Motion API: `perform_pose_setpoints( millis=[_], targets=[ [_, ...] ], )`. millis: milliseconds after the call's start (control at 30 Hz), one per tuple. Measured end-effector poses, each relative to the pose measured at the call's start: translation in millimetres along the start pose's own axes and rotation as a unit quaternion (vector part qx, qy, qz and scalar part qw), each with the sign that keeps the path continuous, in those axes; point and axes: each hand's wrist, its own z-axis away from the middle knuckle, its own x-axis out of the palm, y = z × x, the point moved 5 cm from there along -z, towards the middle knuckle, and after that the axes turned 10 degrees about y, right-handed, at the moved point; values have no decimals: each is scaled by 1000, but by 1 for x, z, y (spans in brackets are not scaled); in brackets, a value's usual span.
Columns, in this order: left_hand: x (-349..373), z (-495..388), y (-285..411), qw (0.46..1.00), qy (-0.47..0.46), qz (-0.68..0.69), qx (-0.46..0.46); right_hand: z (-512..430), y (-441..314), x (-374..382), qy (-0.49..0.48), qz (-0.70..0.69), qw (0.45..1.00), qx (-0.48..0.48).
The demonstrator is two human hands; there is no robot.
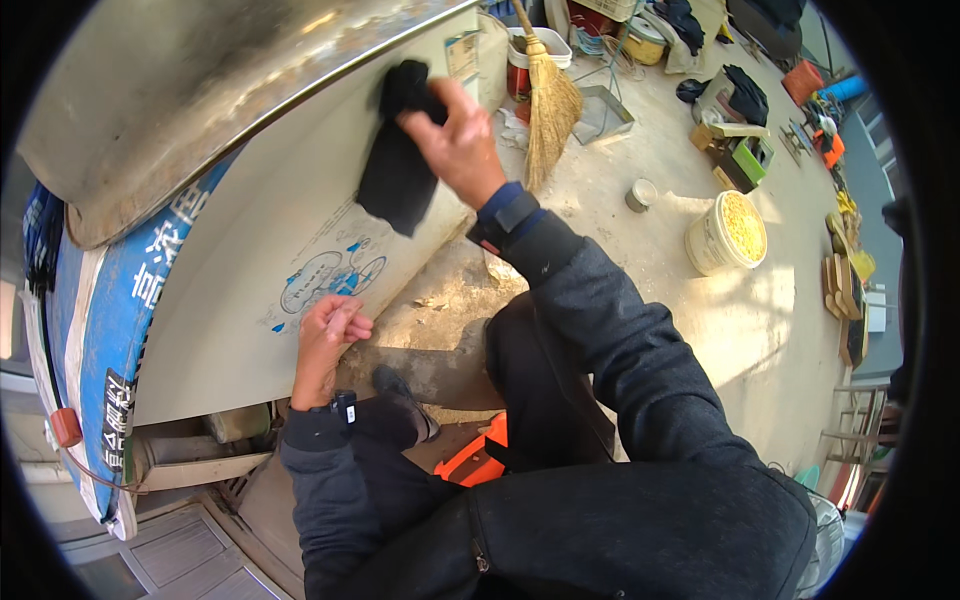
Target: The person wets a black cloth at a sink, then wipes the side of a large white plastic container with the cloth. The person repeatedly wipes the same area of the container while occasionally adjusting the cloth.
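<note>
My right hand (pixel 465 139) grips a black cloth (pixel 401 161) by its bunched upper end, against or just in front of the upper part of a pale panel (pixel 225 225). The cloth's lower part hangs down across the panel and looks a little blurred. Lower down, my left hand (pixel 334 330) is beside the panel's printed blue and black bicycle picture (pixel 334 281), with its fingers loosely curled; no object shows in it. Above the panel juts a worn, stained metal sheet (pixel 180 82) with a bright edge.
A straw broom (pixel 551 105) leans by a white bucket (pixel 555 49). On the concrete floor stand a metal cup (pixel 641 195) and a bucket of yellow kernels (pixel 726 234). An orange object (pixel 480 457) lies near my legs. A blue printed sack (pixel 142 300) hangs at the left.
</note>
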Motion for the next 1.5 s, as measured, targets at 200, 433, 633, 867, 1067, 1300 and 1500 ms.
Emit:
perform_pose_setpoints(
  millis=[200,433,633,867,1067,1300,1500],
  targets=[
    [-24,21,-26,999,48,-6,-14,-141,47,-28,128,213,952,-177],
    [-32,49,-20,994,93,52,2,-99,-21,16,135,33,986,-88],
    [-13,74,4,995,72,59,36,-9,-148,40,93,-37,995,-17],
    [-33,114,31,975,168,74,123,49,-209,73,-11,-79,997,20],
    [-65,123,82,916,264,189,237,95,-242,98,-134,-152,979,-26],
    [-107,102,73,882,291,314,197,134,-267,115,-297,-209,929,-68],
    [-158,102,48,794,454,244,322,151,-242,88,-358,-295,886,15]
  ],
)
